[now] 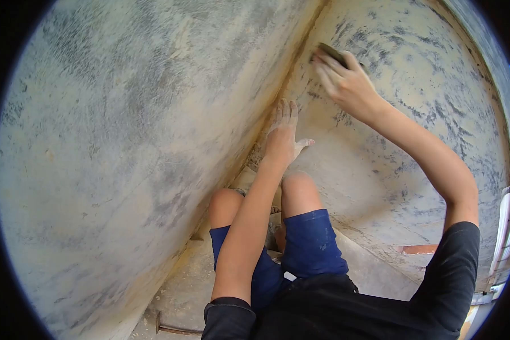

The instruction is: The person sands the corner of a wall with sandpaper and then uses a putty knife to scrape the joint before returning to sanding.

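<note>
My right hand (345,82) is closed around a dark flat block (333,54), much like a sanding block, against the right-hand wall panel (391,102). Slight blur shows on the fingers and block. Lower down, my left hand (283,136) lies flat beside the seam (300,54) where the two panels meet. Its fingers are stretched out, the thumb stands apart, and pale dust coats the skin. Grey-black scuffs and pale, dusty patches mark both panels.
On the left a large panel (113,130) rises close by, mottled grey and cream. My bent knees, in blue shorts (314,243), are low between the panels. A reddish strip (419,249) shows at the lower right, above a pale floor (181,294).
</note>
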